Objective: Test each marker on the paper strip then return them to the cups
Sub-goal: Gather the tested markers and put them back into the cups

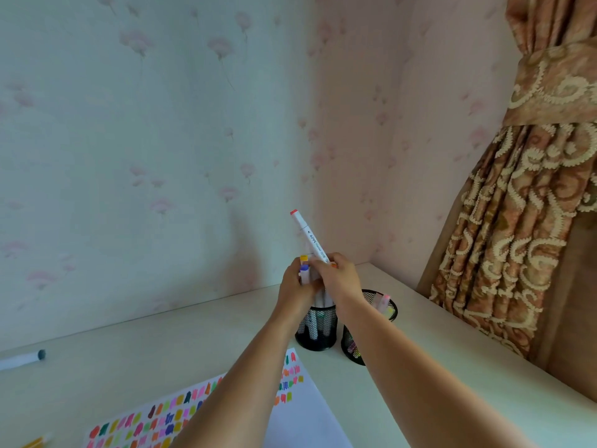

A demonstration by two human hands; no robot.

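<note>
Two black mesh cups stand on the white desk: the left cup (316,331) holds several white markers, the right cup (355,345) holds pink and yellow ones. Both hands are raised above the left cup. My right hand (339,279) pinches a white marker with a red cap (305,232), which points up and to the left. My left hand (295,291) grips a bunch of markers (304,270) with yellow and blue caps that stand in the left cup. The paper (303,418), covered with rows of colour swatches, lies in front, partly under my forearms.
A loose marker with a dark cap (22,358) lies at the desk's left edge. A yellow marker (37,442) shows at the bottom left. Walls close off the back, and a patterned curtain (517,221) hangs at the right.
</note>
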